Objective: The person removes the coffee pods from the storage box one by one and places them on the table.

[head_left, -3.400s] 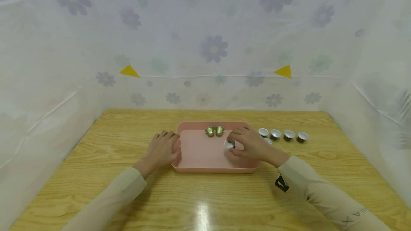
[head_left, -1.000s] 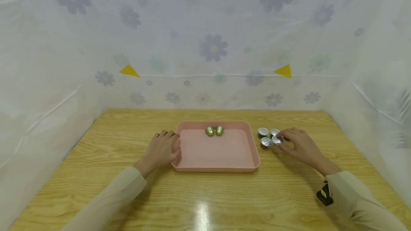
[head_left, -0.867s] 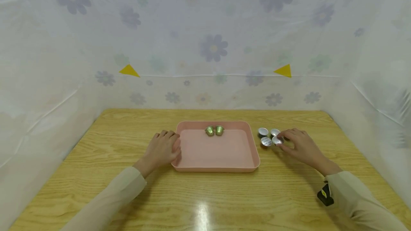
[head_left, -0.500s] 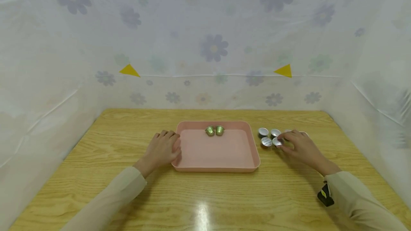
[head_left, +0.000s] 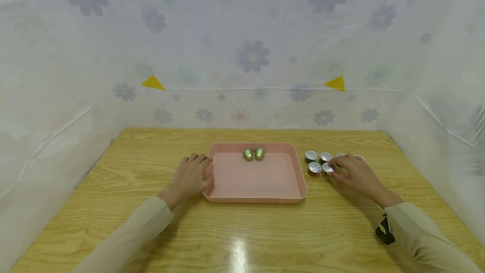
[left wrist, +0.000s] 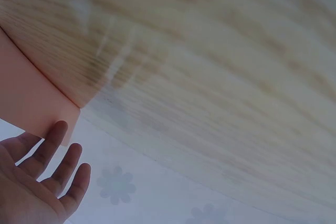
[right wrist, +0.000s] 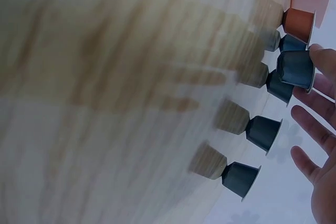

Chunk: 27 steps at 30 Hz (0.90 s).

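over the table (head_left: 242, 235), right hand (head_left: 356, 175) is pinching a likely light, dentable pod (right wrist: 294, 70) near its rim, left hand (head_left: 192, 176) gripping the tray (head_left: 257, 182).

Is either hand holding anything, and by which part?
Right hand: dark teal, foil-lidded, cup-shaped capsule, pinched at its rim. Left hand: touching the pink rectangular tray at its left side; whether it grips cannot be told.
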Tool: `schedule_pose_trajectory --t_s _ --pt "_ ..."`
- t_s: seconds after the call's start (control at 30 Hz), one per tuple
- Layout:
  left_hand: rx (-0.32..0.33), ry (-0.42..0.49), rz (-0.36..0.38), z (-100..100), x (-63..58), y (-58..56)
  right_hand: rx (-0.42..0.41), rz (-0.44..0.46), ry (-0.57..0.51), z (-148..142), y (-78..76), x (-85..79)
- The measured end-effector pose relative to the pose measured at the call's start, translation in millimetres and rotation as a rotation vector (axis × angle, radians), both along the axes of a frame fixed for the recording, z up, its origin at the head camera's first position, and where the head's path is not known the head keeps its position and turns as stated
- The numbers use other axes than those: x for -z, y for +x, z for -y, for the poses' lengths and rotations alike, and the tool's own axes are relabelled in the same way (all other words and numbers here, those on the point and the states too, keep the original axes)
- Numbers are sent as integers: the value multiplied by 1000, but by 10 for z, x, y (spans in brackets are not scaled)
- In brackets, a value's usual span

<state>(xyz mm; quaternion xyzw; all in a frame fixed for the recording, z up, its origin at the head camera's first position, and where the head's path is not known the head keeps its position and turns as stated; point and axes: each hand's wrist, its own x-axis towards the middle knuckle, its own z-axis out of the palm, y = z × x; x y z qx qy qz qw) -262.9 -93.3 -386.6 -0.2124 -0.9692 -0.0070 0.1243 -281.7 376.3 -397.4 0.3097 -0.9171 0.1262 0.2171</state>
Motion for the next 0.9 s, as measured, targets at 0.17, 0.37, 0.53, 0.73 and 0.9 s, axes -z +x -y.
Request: schedule_pose_trajectory --t_s 0.17,0.37,0.53,0.73,0.9 --pt "4 0 -5 0 -1 2 -3 -8 13 -7 -9 26" --pt "9 1 -17 6 15 -8 -18 -3 9 8 2 22" --pt "5 1 -14 3 13 -11 -29 -11 6 15 27 -11" --pt "9 4 -24 3 5 -7 -27 -6 -2 -3 33 -23" --pt "13 7 -25 7 7 -3 -18 5 10 -20 33 -15"
